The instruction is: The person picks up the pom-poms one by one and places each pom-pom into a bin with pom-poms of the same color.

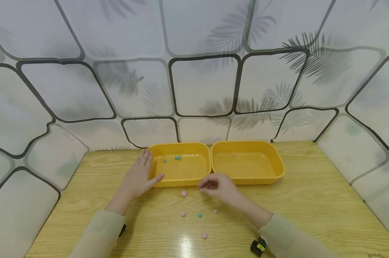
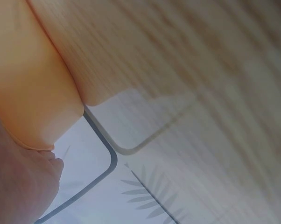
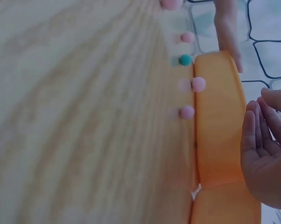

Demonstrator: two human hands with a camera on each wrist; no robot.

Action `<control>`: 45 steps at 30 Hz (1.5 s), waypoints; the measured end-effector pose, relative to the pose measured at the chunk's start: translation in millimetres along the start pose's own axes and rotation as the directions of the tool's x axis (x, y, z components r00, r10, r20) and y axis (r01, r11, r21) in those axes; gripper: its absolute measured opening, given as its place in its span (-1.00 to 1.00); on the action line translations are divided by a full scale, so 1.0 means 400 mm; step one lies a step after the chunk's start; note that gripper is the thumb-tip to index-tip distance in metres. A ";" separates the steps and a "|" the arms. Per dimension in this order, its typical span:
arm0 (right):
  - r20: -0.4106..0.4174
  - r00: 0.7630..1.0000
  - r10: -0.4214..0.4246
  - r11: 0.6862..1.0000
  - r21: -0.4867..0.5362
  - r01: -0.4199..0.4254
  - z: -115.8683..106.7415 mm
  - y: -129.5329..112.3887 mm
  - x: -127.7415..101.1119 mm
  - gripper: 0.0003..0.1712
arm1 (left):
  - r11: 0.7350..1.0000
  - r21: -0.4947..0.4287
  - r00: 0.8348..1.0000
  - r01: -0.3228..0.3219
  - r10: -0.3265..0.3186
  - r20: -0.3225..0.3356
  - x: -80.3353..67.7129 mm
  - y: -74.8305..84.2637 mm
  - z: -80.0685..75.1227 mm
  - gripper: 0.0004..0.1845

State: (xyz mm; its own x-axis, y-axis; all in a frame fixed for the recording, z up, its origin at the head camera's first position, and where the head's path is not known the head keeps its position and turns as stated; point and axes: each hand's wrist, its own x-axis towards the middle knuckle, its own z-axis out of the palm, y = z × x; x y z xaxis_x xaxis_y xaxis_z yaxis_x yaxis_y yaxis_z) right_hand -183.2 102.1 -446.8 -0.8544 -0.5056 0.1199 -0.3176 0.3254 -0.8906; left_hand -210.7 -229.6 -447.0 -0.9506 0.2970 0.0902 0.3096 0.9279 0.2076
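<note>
Hands at two yellow trays. Left hand (image 1: 139, 178), fingers spread flat, rests against the left tray (image 1: 180, 165), seemingly steadying it. Right hand (image 1: 217, 186) hovers in front of that tray, fingers loosely curled, empty, near pink and teal balls (image 1: 183, 194) scattered on the counter (image 1: 310, 200).

You'll find no readable text, label, brand, number or sign anywhere here, whether on the trays, the table or the patterned wall.
</note>
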 end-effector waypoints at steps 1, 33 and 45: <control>0.003 1.000 0.003 1.000 0.000 -0.003 0.003 0.003 -0.002 -0.85 | 1.000 0.001 1.000 -0.001 0.001 -0.001 0.001 0.000 0.000 0.08; 0.206 0.977 -0.049 0.999 0.014 0.047 0.049 0.071 -0.028 -0.81 | 1.000 0.014 1.000 0.005 -0.005 0.008 0.001 0.002 -0.001 0.09; 0.220 0.975 -0.040 0.992 -0.106 0.064 0.062 0.076 -0.029 -0.79 | 1.000 -0.001 1.000 0.002 -0.002 -0.006 -0.003 0.004 -0.005 0.07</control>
State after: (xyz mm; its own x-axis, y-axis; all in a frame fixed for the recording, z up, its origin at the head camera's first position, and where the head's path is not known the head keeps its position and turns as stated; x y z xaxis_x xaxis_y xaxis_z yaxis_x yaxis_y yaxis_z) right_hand -172.8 98.3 -486.2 -0.7299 -0.6812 0.0559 -0.4136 0.3752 -0.8296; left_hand -209.1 -228.9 -444.6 -0.9511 0.2939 0.0955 0.3078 0.9282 0.2092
